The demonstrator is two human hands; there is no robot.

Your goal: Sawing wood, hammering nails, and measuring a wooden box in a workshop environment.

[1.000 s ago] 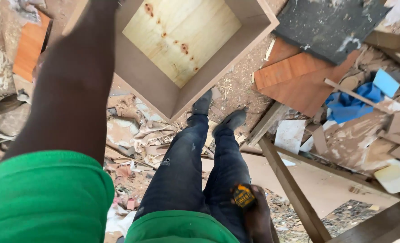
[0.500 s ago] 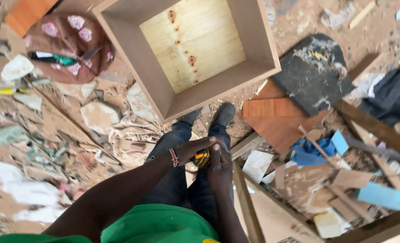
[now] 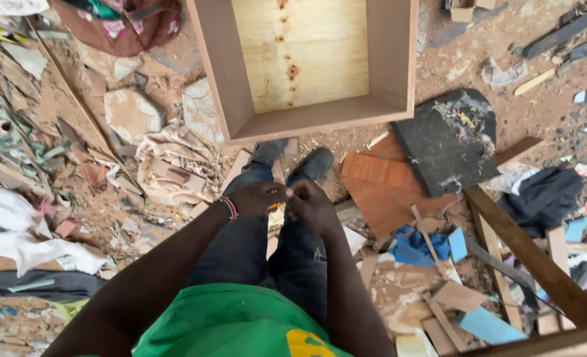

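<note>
1. Small yellow object (image 3: pixel 275 206): pinched between the fingertips of both hands, above the knees; its kind cannot be told.
2. Left hand (image 3: pixel 257 198): fingers curled shut on the object; beaded band at the wrist.
3. Right hand (image 3: pixel 312 206): fingers bent closed against it.
4. Open wooden box (image 3: pixel 306 122): on the ground just beyond the shoes (image 3: pixel 292 157).
5. Blue scraps (image 3: pixel 417 246): lying right of the legs, among offcuts.

Both arms reach down and forward, converging in front of the thighs. Left hand (image 3: pixel 259 198) and right hand (image 3: pixel 312 205) meet at the fingertips, fingers curled inward, pinching together. A beaded band circles the left wrist. Forearms bare; legs straight, feet side by side.
</note>
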